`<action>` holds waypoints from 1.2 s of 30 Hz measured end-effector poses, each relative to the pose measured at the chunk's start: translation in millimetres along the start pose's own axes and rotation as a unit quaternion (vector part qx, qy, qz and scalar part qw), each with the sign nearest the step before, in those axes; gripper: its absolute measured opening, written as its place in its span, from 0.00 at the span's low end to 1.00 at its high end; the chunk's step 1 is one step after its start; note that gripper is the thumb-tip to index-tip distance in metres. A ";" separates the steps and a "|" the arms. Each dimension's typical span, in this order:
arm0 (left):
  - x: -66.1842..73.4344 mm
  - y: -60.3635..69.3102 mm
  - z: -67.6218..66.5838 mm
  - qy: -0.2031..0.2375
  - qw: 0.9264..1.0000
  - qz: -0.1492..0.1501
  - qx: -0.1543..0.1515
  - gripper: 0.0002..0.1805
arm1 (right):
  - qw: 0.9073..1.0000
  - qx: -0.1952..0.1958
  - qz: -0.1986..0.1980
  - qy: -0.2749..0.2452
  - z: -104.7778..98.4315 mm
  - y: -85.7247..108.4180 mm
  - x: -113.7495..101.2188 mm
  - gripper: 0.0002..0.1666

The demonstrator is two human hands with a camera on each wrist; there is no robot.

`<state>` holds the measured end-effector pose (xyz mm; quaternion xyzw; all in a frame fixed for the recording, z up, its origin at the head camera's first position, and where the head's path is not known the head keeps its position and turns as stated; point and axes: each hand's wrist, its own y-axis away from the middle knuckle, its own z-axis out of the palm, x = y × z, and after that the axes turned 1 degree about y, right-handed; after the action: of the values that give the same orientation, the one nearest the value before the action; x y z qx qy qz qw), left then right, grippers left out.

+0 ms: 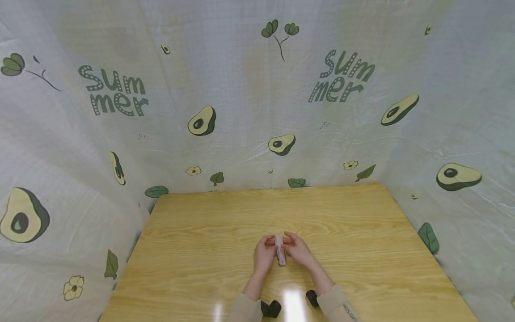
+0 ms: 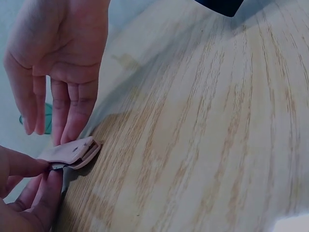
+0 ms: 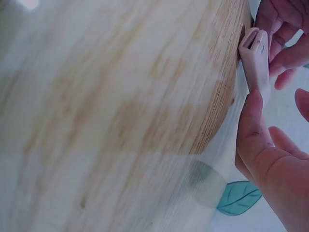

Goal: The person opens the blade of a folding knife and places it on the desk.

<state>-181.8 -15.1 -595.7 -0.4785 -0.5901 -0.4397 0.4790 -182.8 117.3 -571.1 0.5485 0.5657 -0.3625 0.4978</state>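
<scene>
Between both hands, above the table's middle, is a slim pink slotted tool [image 1: 282,258]. In the left wrist view the tool [image 2: 73,152] shows a slot in its end, a small dark mark and a dark part along its lower side. My left hand [image 1: 264,256] pinches it between thumb and fingers at that dark part. My right hand [image 1: 298,251] touches the tool's other side; in the right wrist view one extended digit meets the tool [image 3: 258,65] while other fingers stand apart. What the dark part is cannot be told.
The wooden table [image 1: 201,228] spreads around the hands. A pale cloth [image 1: 241,89] printed with avocados, leaves and flowers hangs behind and at both sides. Black wrist devices [image 1: 271,308] sit by the sleeves. Bright glare lies near the front.
</scene>
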 end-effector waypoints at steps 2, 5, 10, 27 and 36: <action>-1.0 -0.6 0.1 0.009 1.000 0.000 0.001 0.19 | 1.000 0.003 0.002 -0.012 0.7 -0.2 -0.4 0.31; -2.3 -2.0 -0.2 0.038 0.999 -0.004 -0.007 0.19 | 1.000 0.011 -0.002 -0.018 1.6 -0.4 -0.4 0.30; -1.3 -2.9 -2.6 0.071 0.997 -0.012 -0.030 0.21 | 1.000 0.026 -0.008 -0.013 1.4 -1.1 1.3 0.29; 33.1 8.2 -15.4 0.092 0.991 -0.018 -0.095 0.21 | 0.999 -0.015 -0.051 0.010 -5.9 -2.8 1.8 0.30; 16.2 -4.2 -12.4 0.064 0.992 -0.032 -0.101 0.21 | 0.999 -0.035 -0.036 0.005 -9.6 -2.7 -1.8 0.30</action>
<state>-185.5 -25.6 -578.1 -0.4759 -0.5256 -0.5420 0.4510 -187.2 125.6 -567.4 0.5117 0.6000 -0.3576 0.5003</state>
